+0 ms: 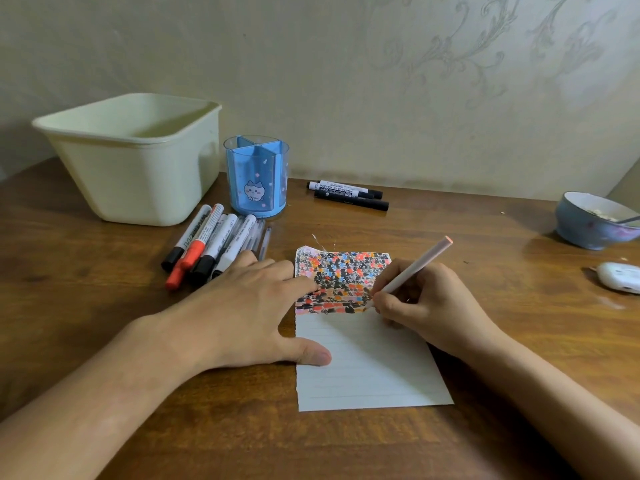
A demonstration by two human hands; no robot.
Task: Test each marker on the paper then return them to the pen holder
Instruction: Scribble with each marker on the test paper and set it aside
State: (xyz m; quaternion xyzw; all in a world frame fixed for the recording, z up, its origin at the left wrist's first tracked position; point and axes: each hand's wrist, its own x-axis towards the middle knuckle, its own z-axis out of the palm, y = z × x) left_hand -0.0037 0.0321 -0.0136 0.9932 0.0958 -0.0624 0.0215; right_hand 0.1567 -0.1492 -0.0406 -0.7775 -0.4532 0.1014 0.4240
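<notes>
Here, the legend for the head-view figure:

Left hand (242,306): lay flat, palm down, on the table (104,341) at the left edge of the paper (367,368); the fingers were straight and spread, the forefinger tip resting on the coloured patch and the thumb pressing on the paper's left margin; the forearm ran in from the near left corner of the table.

Right hand (426,306): was curled around a pale pink marker (412,271), pinching it low on the barrel in a writing grip; the heel of the hand rested on the right edge of the paper; the forearm entered from the near right corner.

Pale pink marker: was tilted, rear end pointing up and away to the right, tip touching the paper at the lower right of the scribbled area.

Paper: a lined sheet near the middle of the table; its far part was covered with black, red and orange test marks, its near part bare.

Pen holder (256,174): blue, with compartments, upright near the far edge of the table, just right of a cream tub (135,157).

Untested group (211,244): black, red and clear pens lay side by side just in front of the holder, beside the left fingers.

Two black markers (349,194): lay along the far edge, right of the holder.

Bowl (592,223): stood at the right edge, with a small white object (620,277) nearer.
</notes>
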